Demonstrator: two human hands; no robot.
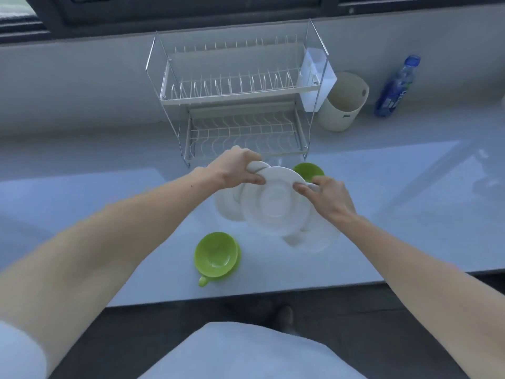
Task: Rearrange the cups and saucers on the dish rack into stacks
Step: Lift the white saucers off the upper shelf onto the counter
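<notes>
Both hands, left hand (237,168) and right hand (325,196), pinch opposite rims of a white saucer (276,203); tilting it risks knocking the white dishes (229,206) beneath them.

No legible text, brand, number or sign is found in this view. The blue bottle (397,87) standing at the far right of the worktop (382,203) carries a printed label with pale marks, but these are too blurred to read. The cream container (345,102) beside the dish rack (235,97) shows a small dark mark low on its side, likewise unreadable. The cups, saucers and rack bear no visible lettering.
</notes>
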